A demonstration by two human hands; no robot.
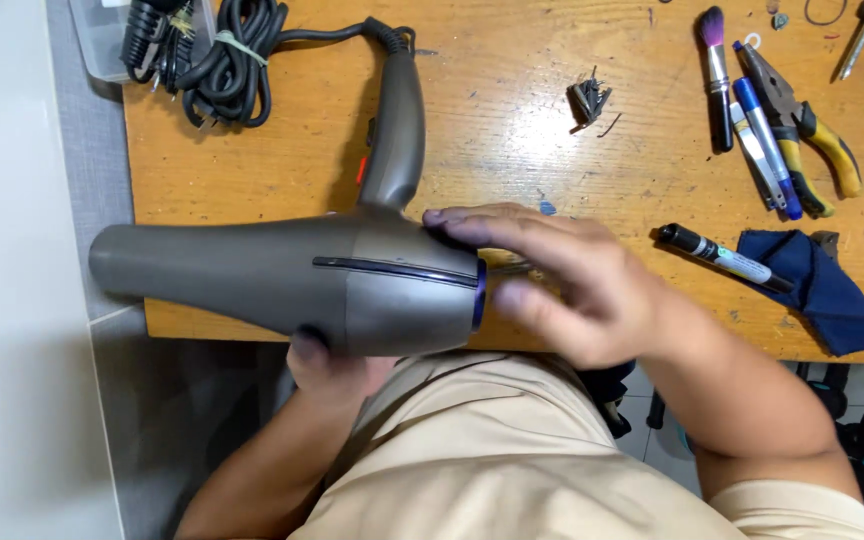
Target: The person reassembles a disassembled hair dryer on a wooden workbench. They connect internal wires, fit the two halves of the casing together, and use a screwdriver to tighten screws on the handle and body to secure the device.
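Note:
A grey hair dryer lies sideways over the near edge of the wooden table, nozzle to the left, handle pointing away. My left hand grips its body from underneath. At the dryer's back end, by the blue ring, my right hand rests, fingertips on the rear housing. The black power cord lies bundled at the far left of the table.
A black marker and a dark blue cloth lie to the right. Farther back are yellow-handled pliers, pens, a makeup brush, a screwdriver and a small pile of screws. A clear plastic box sits at top left.

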